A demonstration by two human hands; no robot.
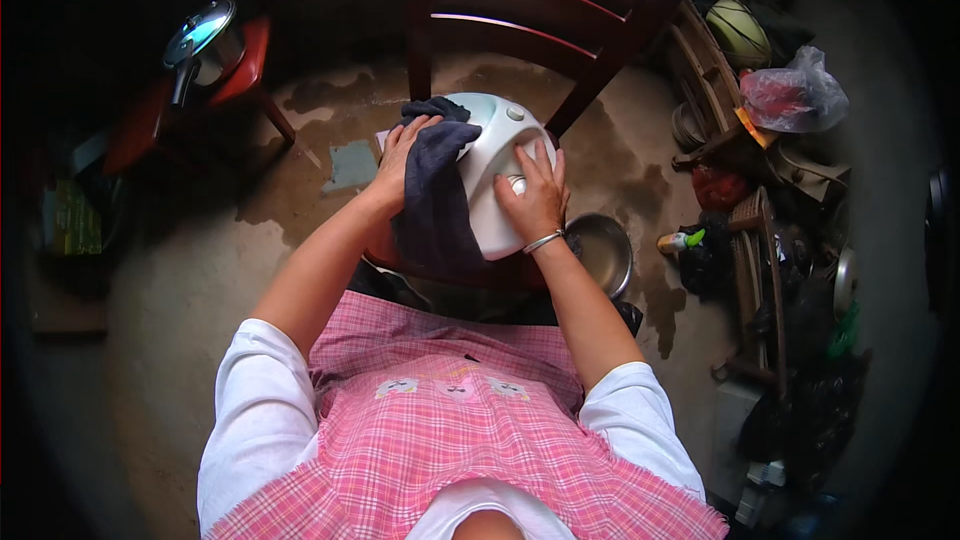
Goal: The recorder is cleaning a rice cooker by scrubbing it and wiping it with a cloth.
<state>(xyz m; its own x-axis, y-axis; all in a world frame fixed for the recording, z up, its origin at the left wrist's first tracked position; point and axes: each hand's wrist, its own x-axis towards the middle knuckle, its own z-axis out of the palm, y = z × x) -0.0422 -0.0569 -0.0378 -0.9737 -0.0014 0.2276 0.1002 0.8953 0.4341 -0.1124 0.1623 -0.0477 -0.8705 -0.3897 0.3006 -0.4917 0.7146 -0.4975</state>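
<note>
A white plastic appliance (487, 229) lies tilted on the dark red wooden chair (510, 279) before me. Its upper end carries an oval knob (515, 114). A round white knob (517, 184) shows in a recess between the thumb and fingers of my right hand (541, 191), which holds the appliance's right side with fingers spread. A dark navy cloth (439, 202) is held under my left hand (399, 165) and drapes over the appliance's left side. The cloth hides that side and some of my left fingers.
The chair's slatted backrest (517, 22) rises ahead. A metal basin (604, 255) with murky liquid stands right of the seat. At left, a pressure cooker (206, 45) sits on a red wooden stool (251, 64). Wet patches (637, 187) mark the floor. Wooden racks (701, 64) and bags line the right.
</note>
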